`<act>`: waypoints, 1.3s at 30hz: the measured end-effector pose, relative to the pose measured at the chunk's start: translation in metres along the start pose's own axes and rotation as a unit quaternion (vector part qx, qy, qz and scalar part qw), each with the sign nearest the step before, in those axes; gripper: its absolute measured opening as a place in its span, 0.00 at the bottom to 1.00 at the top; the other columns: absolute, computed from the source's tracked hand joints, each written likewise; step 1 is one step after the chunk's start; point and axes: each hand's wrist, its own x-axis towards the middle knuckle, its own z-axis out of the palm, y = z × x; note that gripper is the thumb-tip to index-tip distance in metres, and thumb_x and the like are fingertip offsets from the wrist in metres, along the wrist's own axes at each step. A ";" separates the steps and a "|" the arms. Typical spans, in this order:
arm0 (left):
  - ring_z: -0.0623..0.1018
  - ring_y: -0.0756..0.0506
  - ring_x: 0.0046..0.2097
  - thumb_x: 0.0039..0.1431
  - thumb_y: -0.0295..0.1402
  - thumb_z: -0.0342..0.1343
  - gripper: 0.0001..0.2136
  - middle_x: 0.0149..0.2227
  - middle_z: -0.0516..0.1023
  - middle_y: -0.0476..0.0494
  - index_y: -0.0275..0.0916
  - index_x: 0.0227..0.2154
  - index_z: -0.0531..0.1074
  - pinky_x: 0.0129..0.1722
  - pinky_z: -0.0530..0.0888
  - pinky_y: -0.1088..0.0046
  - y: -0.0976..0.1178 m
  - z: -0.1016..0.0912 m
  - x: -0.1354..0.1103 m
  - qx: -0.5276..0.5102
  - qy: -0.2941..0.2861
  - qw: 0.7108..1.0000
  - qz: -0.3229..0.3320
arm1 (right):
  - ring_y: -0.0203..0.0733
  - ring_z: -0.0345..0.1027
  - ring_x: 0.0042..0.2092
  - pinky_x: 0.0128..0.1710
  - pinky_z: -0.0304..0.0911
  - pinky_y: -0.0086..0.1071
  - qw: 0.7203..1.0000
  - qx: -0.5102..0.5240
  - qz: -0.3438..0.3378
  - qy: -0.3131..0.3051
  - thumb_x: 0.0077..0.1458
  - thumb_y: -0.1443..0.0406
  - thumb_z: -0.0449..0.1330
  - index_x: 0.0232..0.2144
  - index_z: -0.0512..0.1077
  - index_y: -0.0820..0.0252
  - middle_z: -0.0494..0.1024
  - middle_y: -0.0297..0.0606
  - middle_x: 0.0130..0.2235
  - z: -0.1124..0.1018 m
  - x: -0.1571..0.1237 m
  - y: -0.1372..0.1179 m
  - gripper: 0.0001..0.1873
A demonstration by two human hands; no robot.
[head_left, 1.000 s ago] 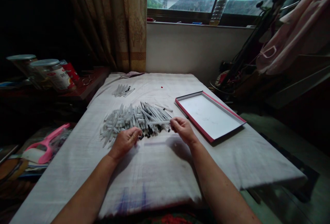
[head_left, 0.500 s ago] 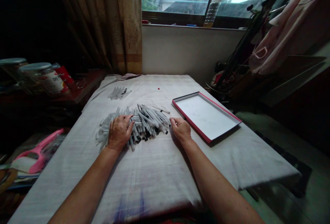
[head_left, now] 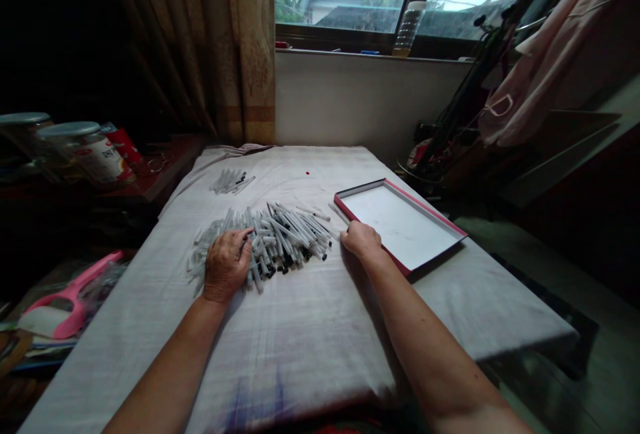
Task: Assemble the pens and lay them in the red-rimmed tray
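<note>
A heap of grey, clear-barrelled pens (head_left: 287, 234), several with black ends, lies on the cloth-covered table (head_left: 300, 334). My left hand (head_left: 227, 264) rests on the heap's left side, fingers bent and thumb a little apart from the index finger; what lies under the palm is hidden. To the heap's right, my right hand (head_left: 363, 239) is closed, at the near left edge of a shallow red-rimmed box lid (head_left: 400, 265) with a white inside. A thin grey stick shows just past its fingertips; whether it is in the grip is unclear.
A smaller group of pens (head_left: 230, 181) lies farther back, left of a tiny red piece (head_left: 307, 173). Lidded jars (head_left: 93, 154) stand on a side surface at left, above a pink-handled item (head_left: 75, 294). A curtain (head_left: 250, 54) hangs behind; pink cloth (head_left: 520, 87) hangs at right.
My right hand has moved right, away from the heap's edge to the box lid. My left hand has shifted slightly left and down, its fingers more bent.
</note>
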 end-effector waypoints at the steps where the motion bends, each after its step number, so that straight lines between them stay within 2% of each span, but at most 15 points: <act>1: 0.75 0.39 0.43 0.66 0.36 0.44 0.16 0.41 0.77 0.39 0.40 0.46 0.74 0.46 0.69 0.61 0.001 -0.001 0.000 0.009 -0.001 1.000 -0.009 | 0.55 0.74 0.50 0.45 0.67 0.41 1.000 0.000 -0.002 0.009 0.59 0.62 0.54 0.46 0.75 0.66 0.79 0.58 0.46 0.001 -0.002 0.001 0.18; 4: 0.74 0.38 0.46 0.66 0.40 0.44 0.18 0.45 0.76 0.36 0.40 0.48 0.75 0.51 0.66 0.57 0.004 -0.002 -0.001 0.043 -0.010 0.998 -0.041 | 0.54 0.75 0.47 0.44 0.68 0.41 0.999 0.000 0.002 0.038 0.60 0.63 0.52 0.50 0.72 0.67 0.79 0.59 0.46 0.004 -0.005 0.005 0.19; 7: 0.69 0.34 0.56 0.64 0.45 0.46 0.22 0.55 0.71 0.31 0.38 0.54 0.71 0.59 0.59 0.50 0.002 -0.002 -0.005 0.067 -0.030 0.994 -0.081 | 0.55 0.76 0.45 0.41 0.68 0.40 0.999 0.002 0.007 0.033 0.57 0.63 0.56 0.44 0.76 0.67 0.79 0.61 0.43 0.007 0.001 0.010 0.17; 10: 0.59 0.32 0.64 0.62 0.48 0.46 0.27 0.64 0.61 0.29 0.38 0.60 0.65 0.62 0.51 0.42 -0.007 -0.006 -0.013 0.087 -0.082 0.983 -0.137 | 0.55 0.76 0.45 0.40 0.68 0.39 1.000 0.006 0.008 0.024 0.54 0.64 0.60 0.40 0.79 0.68 0.80 0.62 0.41 0.007 0.012 0.014 0.15; 12: 0.55 0.31 0.67 0.62 0.50 0.44 0.30 0.66 0.56 0.29 0.37 0.62 0.60 0.61 0.50 0.38 -0.015 -0.012 -0.019 0.096 -0.125 0.974 -0.163 | 0.55 0.76 0.44 0.41 0.68 0.39 1.000 0.011 0.003 0.024 0.53 0.64 0.60 0.39 0.79 0.69 0.80 0.62 0.40 0.008 0.015 0.014 0.14; 16: 0.54 0.30 0.68 0.60 0.55 0.45 0.37 0.68 0.51 0.26 0.35 0.66 0.53 0.60 0.53 0.39 -0.031 -0.022 -0.030 0.103 -0.196 0.946 -0.238 | 0.54 0.76 0.43 0.41 0.66 0.40 0.999 0.031 -0.016 0.034 0.58 0.62 0.54 0.41 0.77 0.67 0.80 0.59 0.40 0.012 0.006 0.010 0.17; 19: 0.53 0.30 0.68 0.56 0.56 0.50 0.42 0.69 0.48 0.27 0.35 0.67 0.49 0.62 0.53 0.44 -0.034 -0.019 -0.034 0.088 -0.220 0.942 -0.239 | 0.52 0.74 0.45 0.44 0.64 0.40 0.991 0.083 -0.058 0.086 0.62 0.63 0.48 0.44 0.74 0.66 0.79 0.55 0.42 0.022 -0.008 0.002 0.18; 22: 0.51 0.31 0.69 0.51 0.55 0.56 0.46 0.69 0.48 0.28 0.37 0.68 0.47 0.63 0.53 0.47 -0.027 -0.008 -0.032 0.064 -0.202 0.954 -0.211 | 0.49 0.70 0.49 0.50 0.61 0.37 0.964 0.174 -0.136 0.150 0.61 0.66 0.47 0.43 0.72 0.64 0.77 0.51 0.45 0.039 -0.019 -0.014 0.15; 24: 0.51 0.30 0.69 0.50 0.55 0.58 0.47 0.69 0.49 0.29 0.38 0.67 0.49 0.63 0.54 0.47 -0.020 0.000 -0.026 0.053 -0.183 0.960 -0.207 | 0.48 0.68 0.50 0.51 0.59 0.37 0.949 0.221 -0.161 0.158 0.61 0.67 0.47 0.41 0.71 0.62 0.77 0.49 0.46 0.051 -0.023 -0.027 0.14; 30: 0.52 0.30 0.68 0.50 0.54 0.60 0.46 0.67 0.52 0.27 0.37 0.66 0.50 0.63 0.55 0.48 -0.002 0.025 -0.007 0.008 -0.154 0.967 -0.201 | 0.50 0.67 0.51 0.52 0.57 0.41 0.928 0.302 -0.149 0.158 0.61 0.64 0.46 0.42 0.69 0.62 0.77 0.48 0.47 0.072 -0.019 -0.056 0.14; 33: 0.53 0.31 0.68 0.49 0.55 0.60 0.46 0.66 0.55 0.26 0.35 0.66 0.51 0.63 0.55 0.49 0.008 0.039 0.002 -0.005 -0.127 0.974 -0.185 | 0.50 0.68 0.50 0.51 0.57 0.41 0.924 0.320 -0.136 0.161 0.61 0.64 0.46 0.43 0.69 0.62 0.77 0.49 0.46 0.073 -0.010 -0.063 0.15; 39: 0.55 0.30 0.67 0.49 0.55 0.60 0.46 0.66 0.57 0.27 0.35 0.65 0.53 0.63 0.56 0.49 0.023 0.063 0.023 -0.018 -0.113 0.975 -0.193 | 0.51 0.69 0.49 0.51 0.59 0.41 0.916 0.340 -0.125 0.172 0.61 0.64 0.46 0.43 0.70 0.63 0.78 0.50 0.44 0.071 0.008 -0.070 0.16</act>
